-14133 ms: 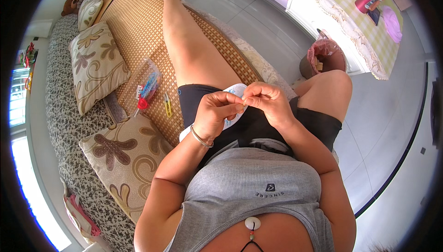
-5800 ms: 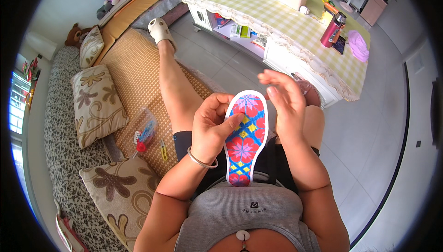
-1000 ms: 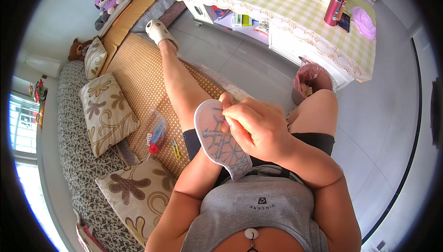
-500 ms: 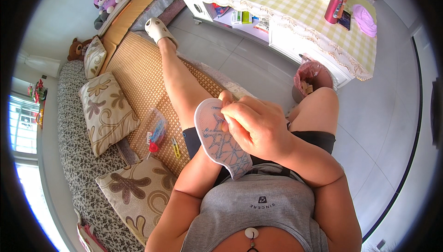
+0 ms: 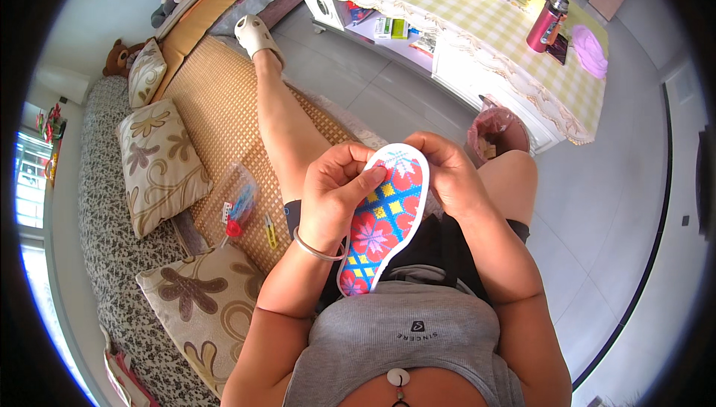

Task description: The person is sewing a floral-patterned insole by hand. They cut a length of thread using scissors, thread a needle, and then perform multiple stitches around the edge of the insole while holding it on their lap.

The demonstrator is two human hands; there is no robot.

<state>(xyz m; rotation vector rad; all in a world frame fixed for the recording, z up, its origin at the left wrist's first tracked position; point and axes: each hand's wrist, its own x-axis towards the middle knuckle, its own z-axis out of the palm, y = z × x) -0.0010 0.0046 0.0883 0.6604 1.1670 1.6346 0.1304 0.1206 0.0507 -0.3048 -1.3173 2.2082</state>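
An embroidered insole [image 5: 384,217] with a white edge stands tilted in front of my lap, its patterned face of red flowers, blue bands and yellow diamonds turned up. My left hand [image 5: 334,183] is closed on its left edge, the thumb pressed on the face near the rounded top and the other fingers behind. On the opposite side, my right hand [image 5: 447,176] is closed at the upper right edge, its fingertips partly hidden behind the insole. Whether a needle or thread is between those fingers cannot be seen.
On the woven mat [image 5: 216,109] to my left lie a clear bag [image 5: 240,197] with blue thread, a red item [image 5: 233,228] and a yellow cutter [image 5: 270,231]. Patterned cushions [image 5: 160,157] line that side. Ahead are a cloth-covered cabinet [image 5: 477,19], a flask [image 5: 548,23] and a lined bin [image 5: 496,131].
The insole has turned from its stitched blue-line back to its colourful face. My left hand has come out from behind it, and my right hand has moved from in front of it to its right edge.
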